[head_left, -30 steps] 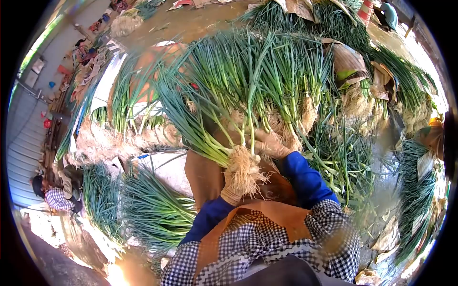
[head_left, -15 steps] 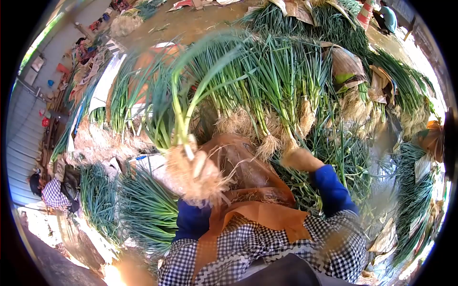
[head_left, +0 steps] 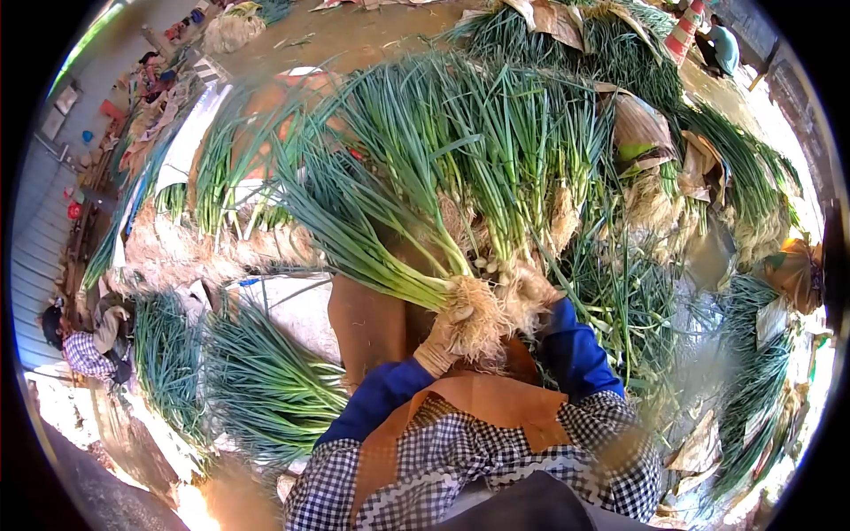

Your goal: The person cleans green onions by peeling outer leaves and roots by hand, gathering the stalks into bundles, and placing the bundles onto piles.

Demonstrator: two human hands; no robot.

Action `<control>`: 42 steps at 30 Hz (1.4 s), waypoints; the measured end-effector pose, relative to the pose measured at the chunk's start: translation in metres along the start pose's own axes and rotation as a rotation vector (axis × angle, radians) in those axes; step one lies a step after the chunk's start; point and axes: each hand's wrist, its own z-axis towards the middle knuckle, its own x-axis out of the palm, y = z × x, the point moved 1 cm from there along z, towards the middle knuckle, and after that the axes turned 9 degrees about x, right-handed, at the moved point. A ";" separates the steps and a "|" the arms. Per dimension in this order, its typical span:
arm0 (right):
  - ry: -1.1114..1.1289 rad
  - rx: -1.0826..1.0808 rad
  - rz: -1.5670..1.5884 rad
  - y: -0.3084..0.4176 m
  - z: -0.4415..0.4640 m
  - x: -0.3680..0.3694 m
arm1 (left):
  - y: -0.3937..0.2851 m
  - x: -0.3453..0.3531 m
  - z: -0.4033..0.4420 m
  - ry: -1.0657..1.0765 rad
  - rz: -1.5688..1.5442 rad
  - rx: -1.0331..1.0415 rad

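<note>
My left hand (head_left: 434, 352) is closed around the root end of a bunch of green onions (head_left: 403, 281), whose leaves fan to the upper left. Pale, tangled roots (head_left: 476, 317) stick out over its fingers and partly hide them. Close beside it, my right hand (head_left: 542, 290) grips the root end of a second bunch of green onions (head_left: 509, 190), with leaves pointing away from me. The two root ends touch or nearly touch above my lap. A brown apron (head_left: 367, 332) covers my legs beneath them.
Rows of green onions (head_left: 239, 190) lie ahead on the left, roots toward me. A leafy pile (head_left: 266, 385) is at my left, and loose leaves (head_left: 629, 296) lie at my right. One person (head_left: 88, 350) sits far left; another (head_left: 722, 49) crouches behind a striped cone (head_left: 683, 35).
My left hand has brought its raised bunch down and rightward, beside the right hand. My right hand has drawn slightly inward, now gripping a bunch by its roots.
</note>
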 end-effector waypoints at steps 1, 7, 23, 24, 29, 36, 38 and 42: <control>-0.076 -0.090 -0.226 -0.010 -0.003 -0.009 | 0.004 -0.012 0.000 0.006 0.002 -0.068; -0.604 -0.208 -1.026 0.006 0.062 -0.054 | 0.013 0.007 0.004 -0.143 0.175 -0.002; -0.701 0.040 -1.815 0.043 -0.067 0.013 | 0.025 -0.014 0.011 -0.142 0.302 0.046; -0.808 0.169 -1.621 0.061 -0.037 0.059 | 0.026 -0.011 0.009 -0.144 0.307 0.050; -0.646 0.037 -2.161 0.039 0.054 0.034 | 0.024 -0.006 0.009 -0.166 0.417 0.021; -0.525 -0.311 -1.220 -0.006 -0.039 0.027 | 0.023 -0.007 0.006 -0.238 0.257 0.004; -0.693 -0.113 -0.941 0.010 -0.076 0.028 | 0.026 -0.020 0.009 -0.202 0.340 0.018; -0.928 -0.040 -1.391 0.053 -0.038 0.013 | 0.029 -0.017 0.010 -0.172 0.288 -0.010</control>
